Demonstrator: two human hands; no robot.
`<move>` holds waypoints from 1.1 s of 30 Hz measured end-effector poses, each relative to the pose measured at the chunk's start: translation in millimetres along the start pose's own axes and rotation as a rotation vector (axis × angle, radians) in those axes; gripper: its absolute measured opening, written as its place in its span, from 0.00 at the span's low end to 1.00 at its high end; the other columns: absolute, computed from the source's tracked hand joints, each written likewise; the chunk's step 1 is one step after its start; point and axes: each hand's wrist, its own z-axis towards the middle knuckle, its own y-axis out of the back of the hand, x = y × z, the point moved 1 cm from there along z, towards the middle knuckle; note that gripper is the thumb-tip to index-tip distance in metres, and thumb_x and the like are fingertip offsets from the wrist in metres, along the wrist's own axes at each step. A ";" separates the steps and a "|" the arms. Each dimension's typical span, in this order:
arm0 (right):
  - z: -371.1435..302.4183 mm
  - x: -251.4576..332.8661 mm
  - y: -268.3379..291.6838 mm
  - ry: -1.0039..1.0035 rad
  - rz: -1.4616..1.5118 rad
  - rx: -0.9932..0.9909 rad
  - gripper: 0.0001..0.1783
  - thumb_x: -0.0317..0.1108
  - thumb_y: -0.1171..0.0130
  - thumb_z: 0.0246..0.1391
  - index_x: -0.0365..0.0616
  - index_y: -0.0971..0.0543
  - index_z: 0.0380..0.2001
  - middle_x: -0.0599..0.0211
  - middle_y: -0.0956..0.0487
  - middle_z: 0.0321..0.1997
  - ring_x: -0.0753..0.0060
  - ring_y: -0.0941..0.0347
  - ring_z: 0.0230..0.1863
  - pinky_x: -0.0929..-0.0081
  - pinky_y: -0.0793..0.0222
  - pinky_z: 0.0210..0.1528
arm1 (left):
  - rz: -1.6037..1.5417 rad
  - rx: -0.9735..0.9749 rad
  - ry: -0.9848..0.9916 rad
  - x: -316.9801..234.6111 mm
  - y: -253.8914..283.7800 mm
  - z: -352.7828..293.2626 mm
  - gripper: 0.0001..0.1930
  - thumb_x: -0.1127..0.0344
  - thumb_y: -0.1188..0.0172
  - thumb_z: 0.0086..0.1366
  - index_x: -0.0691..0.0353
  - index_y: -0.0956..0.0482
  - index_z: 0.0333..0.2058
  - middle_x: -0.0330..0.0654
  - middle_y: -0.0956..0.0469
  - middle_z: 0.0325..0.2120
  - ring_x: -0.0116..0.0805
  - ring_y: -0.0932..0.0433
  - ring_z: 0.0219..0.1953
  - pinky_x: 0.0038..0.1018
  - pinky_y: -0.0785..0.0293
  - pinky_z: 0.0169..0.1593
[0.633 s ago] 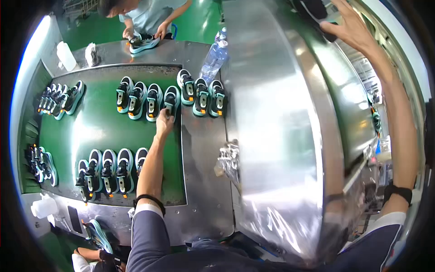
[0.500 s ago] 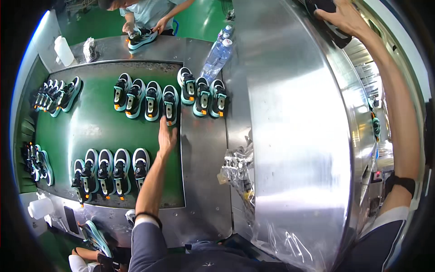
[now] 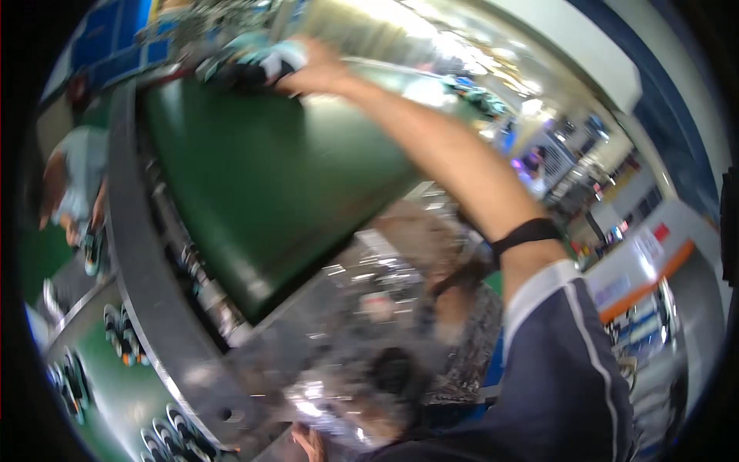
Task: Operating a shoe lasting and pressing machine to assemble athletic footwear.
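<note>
In the upper part of the view, above a green conveyor belt (image 3: 254, 162), my right arm is stretched far out. My right hand (image 3: 319, 71) is closed on a sneaker (image 3: 250, 71) in black, white and pale teal, smeared by motion. My left hand (image 3: 308, 443) shows only in part at the lower edge, beside crumpled clear plastic (image 3: 323, 408); its fingers are too blurred to read.
A metal rail (image 3: 142, 254) borders the belt. Several sneakers (image 3: 173, 431) stand on another green surface at lower left. Across from it a person (image 3: 77, 177) handles a sneaker. Clear plastic sheeting (image 3: 369, 269) covers the space near my body.
The whole view has swung toward the right. My right hand, earlier at the upper right on a dark shoe, now holds a sneaker over a belt. My left hand has left the row of sneakers.
</note>
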 end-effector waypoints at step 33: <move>-1016.0 367.1 387.8 -1.395 -0.131 -1.775 0.45 0.38 0.27 0.33 0.36 0.32 0.58 0.58 0.25 0.51 0.68 0.29 0.52 0.73 0.35 0.57 | 0.641 1.973 0.354 143.8 -513.4 -566.1 0.31 0.65 0.46 0.68 0.72 0.44 0.64 0.49 0.33 0.58 0.36 0.33 0.59 0.30 0.40 0.62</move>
